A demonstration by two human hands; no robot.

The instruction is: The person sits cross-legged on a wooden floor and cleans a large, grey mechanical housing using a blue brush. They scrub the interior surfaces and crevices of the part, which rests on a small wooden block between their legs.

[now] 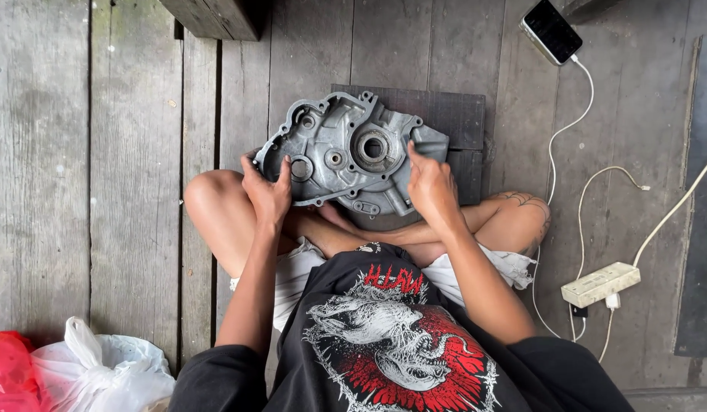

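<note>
both hands clamp a grey cast-metal engine crankcase half [350, 152]: left hand [266, 191] closed on its lower-left rim, right hand [431, 187] on the right edge. held over crossed legs, above a dark board [460, 114]. looks heavy, rigid, sharp-edged; rims give best purchase.

One grey metal engine casing [352, 152], two hands, one phone [551, 30], one white power strip [600, 284], two plastic bags: one white [102, 374], one red [6, 370].
</note>
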